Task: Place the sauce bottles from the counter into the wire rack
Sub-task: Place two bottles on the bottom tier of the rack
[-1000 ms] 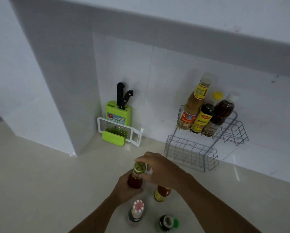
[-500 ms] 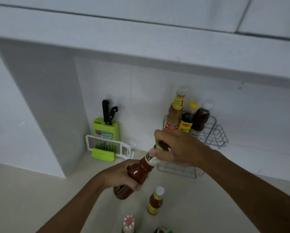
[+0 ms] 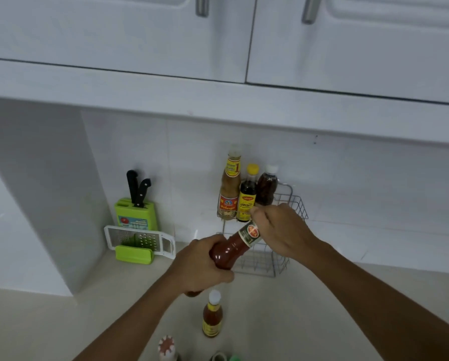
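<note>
Both hands hold a red sauce bottle (image 3: 231,250) tilted in the air in front of the wire rack (image 3: 297,204). My left hand (image 3: 201,267) wraps its lower body; my right hand (image 3: 278,230) covers its neck and cap. The rack's upper tier holds three bottles: a tall tan one (image 3: 228,188), a dark one with a yellow cap (image 3: 247,195) and a dark one with a white cap (image 3: 266,187). On the counter below stand a small orange sauce bottle (image 3: 212,315) and a bottle with a red-and-white cap (image 3: 166,347). Another with green on it (image 3: 226,357) is cut off at the bottom edge.
A green knife block (image 3: 136,213) with two black-handled knives stands against the back wall at the left, with a white and green grater (image 3: 140,242) leaning in front of it. White upper cabinets (image 3: 218,37) overhang the counter. A white side panel (image 3: 35,191) closes the left.
The red bottle went from standing on the counter to lifted and tilted, and has moved up toward the rack. The view has tipped upward, showing the cabinets.
</note>
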`<state>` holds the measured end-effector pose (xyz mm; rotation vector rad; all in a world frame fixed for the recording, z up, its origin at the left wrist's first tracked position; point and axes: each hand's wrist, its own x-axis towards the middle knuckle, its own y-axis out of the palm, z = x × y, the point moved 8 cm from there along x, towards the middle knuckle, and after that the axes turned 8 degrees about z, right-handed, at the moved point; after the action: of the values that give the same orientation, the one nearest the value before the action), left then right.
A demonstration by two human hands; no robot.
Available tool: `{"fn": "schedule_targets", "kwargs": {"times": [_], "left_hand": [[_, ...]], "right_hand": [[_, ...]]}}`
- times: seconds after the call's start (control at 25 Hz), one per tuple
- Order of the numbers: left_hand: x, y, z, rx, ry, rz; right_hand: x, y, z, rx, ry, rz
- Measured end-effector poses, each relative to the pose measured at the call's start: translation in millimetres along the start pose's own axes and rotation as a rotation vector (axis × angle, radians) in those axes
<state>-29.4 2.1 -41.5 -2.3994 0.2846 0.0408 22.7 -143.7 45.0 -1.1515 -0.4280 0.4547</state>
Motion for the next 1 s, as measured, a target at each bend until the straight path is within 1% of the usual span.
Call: {"fn": "schedule_targets", "kwargs": {"times": [0.04, 0.08, 0.12, 0.16, 0.24, 0.36, 0.44, 0.48, 0.52, 0.56, 0.6, 0.64, 0.68, 0.72, 0.76, 0.84, 0.92, 0.96, 1.0], "left_hand": [[-0.2, 7.4, -1.7, -0.136, 0.028, 0.176], [-1.8, 14.6, -5.0, -0.250, 0.044, 0.317], [-3.1, 19.1, -7.7, -0.306, 0.047, 0.382], [-1.9, 21.4, -9.3, -0.294, 0.049, 0.361], [4.7, 18.6, -9.3, -0.193, 0.039, 0.175], [7.1, 15.3, -9.9, 0.073, 0.007, -0.090], [5.1, 11.6, -16.0, 0.203, 0.013, -0.216], [4.8, 10.5, -20.1, 0.211, 0.028, -0.248], [6.5, 8.4, -23.9, 0.192, 0.043, -0.264], [10.5, 7.0, -25.6, 0.155, 0.047, -0.267], [15.1, 5.2, -27.7, 0.120, 0.050, -0.270], [20.2, 4.6, -30.9, 0.102, 0.059, -0.274], [26.3, 5.8, -34.7, 0.098, 0.079, -0.277], [32.0, 9.0, -38.1, 0.088, 0.105, -0.262], [38.1, 13.1, -38.0, 0.056, 0.134, -0.226], [53.3, 21.2, -22.8, -0.042, 0.160, -0.066], [68.4, 25.4, 14.3, -0.045, 0.084, 0.121], [76.5, 24.8, 38.4, -0.033, 0.012, 0.171], [83.4, 21.1, 59.7, -0.074, -0.050, 0.172]], "right_hand": [[-7.4, -1.8, 5.8, 0.074, -0.062, -0.002], [-11.9, -3.6, 9.0, 0.091, -0.099, -0.018], [-13.2, -4.8, 11.1, 0.055, -0.114, -0.040], [-11.8, -3.2, 8.3, 0.010, -0.089, -0.056], [-6.6, 0.8, -4.1, 0.017, -0.008, -0.080], [-5.4, 5.9, -23.9, 0.020, 0.075, -0.131], [-7.7, 6.9, -29.4, 0.047, 0.071, -0.171], [-10.4, 5.6, -32.7, 0.192, 0.067, -0.209], [-14.0, 7.3, -38.5, 0.452, 0.075, -0.245], [-16.6, 14.0, -45.1, 0.718, 0.094, -0.244], [-18.1, 23.5, -48.6, 0.917, 0.092, -0.204], [-18.3, 34.8, -48.7, 0.989, 0.069, -0.139], [-17.7, 48.5, -49.0, 0.988, 0.044, -0.068], [-17.2, 58.3, -47.4, 0.978, 0.008, -0.020], [-16.0, 64.3, -49.9, 0.984, -0.009, -0.013], [-13.6, 69.0, -64.9, 0.992, 0.006, -0.079], [-13.3, 74.5, -80.3, 0.935, 0.054, -0.134], [-12.3, 81.5, -87.1, 0.917, 0.079, -0.133], [-10.6, 90.7, -92.9, 0.893, 0.103, -0.126]]}}
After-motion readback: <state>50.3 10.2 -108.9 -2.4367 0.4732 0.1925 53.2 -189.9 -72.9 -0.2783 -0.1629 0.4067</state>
